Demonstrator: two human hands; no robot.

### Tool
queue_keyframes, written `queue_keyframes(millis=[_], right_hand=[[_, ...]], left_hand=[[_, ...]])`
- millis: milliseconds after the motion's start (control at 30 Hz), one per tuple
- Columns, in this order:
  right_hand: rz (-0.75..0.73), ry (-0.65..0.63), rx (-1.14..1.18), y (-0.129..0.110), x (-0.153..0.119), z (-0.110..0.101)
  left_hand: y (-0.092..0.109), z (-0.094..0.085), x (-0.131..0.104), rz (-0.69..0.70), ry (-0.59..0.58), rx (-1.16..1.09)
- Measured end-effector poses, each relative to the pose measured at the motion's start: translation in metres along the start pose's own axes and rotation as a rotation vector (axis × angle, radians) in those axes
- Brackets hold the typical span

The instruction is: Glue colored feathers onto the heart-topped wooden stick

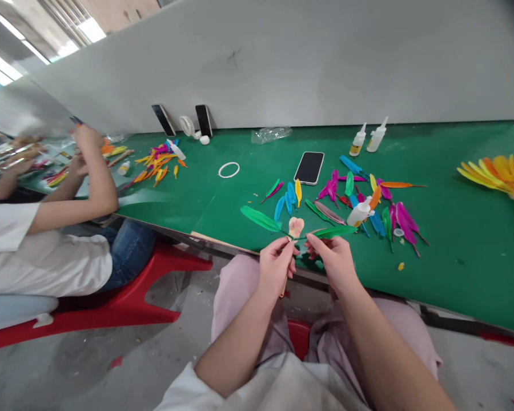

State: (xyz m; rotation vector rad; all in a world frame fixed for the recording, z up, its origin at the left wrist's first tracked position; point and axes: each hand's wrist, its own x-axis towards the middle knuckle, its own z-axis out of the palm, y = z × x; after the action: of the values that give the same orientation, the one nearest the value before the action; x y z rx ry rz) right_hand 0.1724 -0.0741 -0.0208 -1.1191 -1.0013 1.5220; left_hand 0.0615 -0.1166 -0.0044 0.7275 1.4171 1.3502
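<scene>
My left hand is closed around the handle of a small pale paddle-shaped piece, whose rounded, pink-stained head shows above my fingers. One green feather sticks out to the left, its quill reaching the base of that head. A second green feather points right, and the fingertips of my right hand pinch at its quill, close to my left fingertips. Whether the quills are fixed to the paddle I cannot tell. Loose coloured feathers lie just beyond my hands, around a white glue bottle.
Two more glue bottles stand near the grey partition. On the green table lie a phone, a white ring and a clear plastic wrapper. A yellow-orange feather fan is at right; a co-worker sits at left.
</scene>
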Motion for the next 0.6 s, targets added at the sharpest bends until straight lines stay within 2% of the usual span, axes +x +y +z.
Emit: queue_keyframes(millis=[600], right_hand=[[0.006,0.005,-0.044,0.001,-0.0014,0.0012]], left_hand=[[-0.0043,-0.0022,0.002,0.053,-0.012,-0.001]])
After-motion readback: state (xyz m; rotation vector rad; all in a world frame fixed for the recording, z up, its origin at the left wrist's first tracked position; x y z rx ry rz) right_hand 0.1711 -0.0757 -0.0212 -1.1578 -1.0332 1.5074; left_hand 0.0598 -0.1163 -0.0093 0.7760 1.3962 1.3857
